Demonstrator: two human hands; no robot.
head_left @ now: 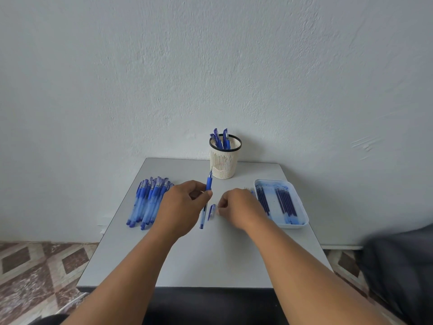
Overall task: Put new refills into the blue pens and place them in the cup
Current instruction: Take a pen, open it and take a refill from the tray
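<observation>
My left hand (pixel 181 206) grips a blue pen (pixel 208 184) by its middle, tip pointing away toward the cup, its barrel end low over the table. A blue pen cap (pixel 211 212) lies on the table just right of that pen. My right hand (pixel 239 208) hovers beside the cap with fingers curled; whether it touches the cap I cannot tell. The cream mesh cup (pixel 224 163) with a black rim stands at the back, with several blue pens (pixel 221 139) in it.
A pile of several blue pens (pixel 150 200) lies at the left of the grey table (pixel 210 259). A pale tray (pixel 302 225) with several dark refills (pixel 285 201) sits at the right. A wall rises right behind the table.
</observation>
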